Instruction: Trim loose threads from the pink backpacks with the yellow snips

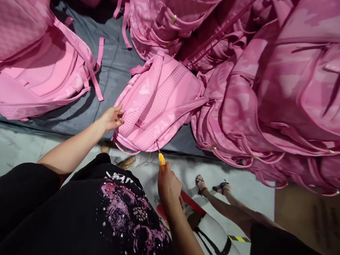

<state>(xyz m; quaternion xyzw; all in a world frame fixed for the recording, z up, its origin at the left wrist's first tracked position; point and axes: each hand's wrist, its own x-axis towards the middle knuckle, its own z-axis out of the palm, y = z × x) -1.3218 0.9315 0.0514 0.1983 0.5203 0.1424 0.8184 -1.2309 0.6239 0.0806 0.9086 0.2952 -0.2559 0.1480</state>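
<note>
A pink backpack (175,86) lies in front of me at the table's near edge, its padded back panel and shoulder straps facing up. My left hand (112,117) is at its left side, fingers loosely bent and apart, the tips touching or nearly touching the fabric. My right hand (170,184) is closed round a yellow-handled tool (161,159) just below the bag's near edge. The tool's thin shaft points up at the bag's lower edge; its exact kind is too small to make out.
Pink backpacks are heaped on the right (289,89), at the back (171,5) and on the left (42,67). Dark grey sheeting (111,68) covers the table. Another person's sandaled feet (201,185) and leg are at the right, beside a cardboard sheet (308,223).
</note>
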